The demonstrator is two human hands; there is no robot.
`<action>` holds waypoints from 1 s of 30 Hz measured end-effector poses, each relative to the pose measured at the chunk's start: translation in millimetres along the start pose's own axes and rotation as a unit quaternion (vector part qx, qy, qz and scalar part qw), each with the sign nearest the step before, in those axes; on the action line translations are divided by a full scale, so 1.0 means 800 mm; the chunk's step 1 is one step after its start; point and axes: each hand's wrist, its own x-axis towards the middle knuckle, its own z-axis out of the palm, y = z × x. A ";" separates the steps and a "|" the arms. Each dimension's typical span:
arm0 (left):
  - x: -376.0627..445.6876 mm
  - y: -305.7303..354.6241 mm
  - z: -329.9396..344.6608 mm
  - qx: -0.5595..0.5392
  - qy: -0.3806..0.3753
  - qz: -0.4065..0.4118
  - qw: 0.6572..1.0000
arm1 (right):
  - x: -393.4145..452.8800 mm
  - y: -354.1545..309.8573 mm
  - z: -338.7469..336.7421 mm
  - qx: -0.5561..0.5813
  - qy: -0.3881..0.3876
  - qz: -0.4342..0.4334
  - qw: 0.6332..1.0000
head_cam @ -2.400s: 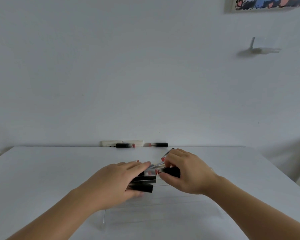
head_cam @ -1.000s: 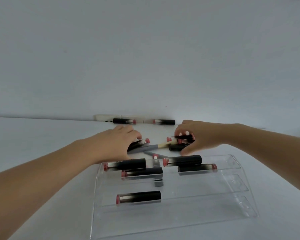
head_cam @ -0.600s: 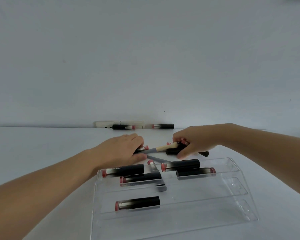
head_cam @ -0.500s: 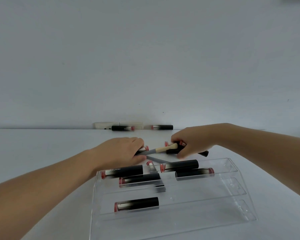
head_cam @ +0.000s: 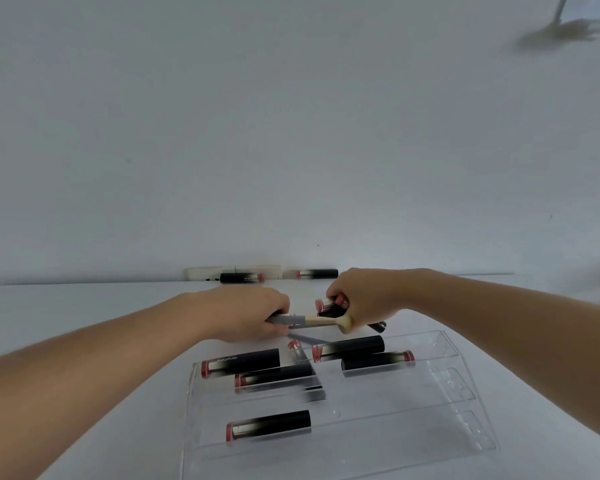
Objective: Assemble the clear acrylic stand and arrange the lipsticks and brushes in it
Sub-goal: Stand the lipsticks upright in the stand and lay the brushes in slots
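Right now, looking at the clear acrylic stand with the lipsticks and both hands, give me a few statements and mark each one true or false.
1. A single black lipstick tube lies alone on a lower step of the clear acrylic tiered stand. True.
2. The left hand is holding a grey-handled makeup brush. True.
3. The right hand is open and holds nothing. False: it grips lipsticks.
4. Two black lipsticks lie at the far edge of the white table by the wall. True.
5. Every lipstick on the stand stands upright. False: they lie on their sides.
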 end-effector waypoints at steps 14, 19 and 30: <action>-0.125 0.063 -0.092 -0.094 0.125 -0.014 0.988 | -0.125 -0.071 -0.071 0.093 0.115 -0.026 0.989; -0.161 0.115 -0.053 -0.071 0.148 -0.012 0.986 | -0.172 -0.099 -0.018 0.029 0.133 -0.021 0.990; -0.166 0.147 0.034 -0.007 0.291 -0.002 0.957 | -0.190 -0.089 0.064 -0.081 0.229 -0.057 0.968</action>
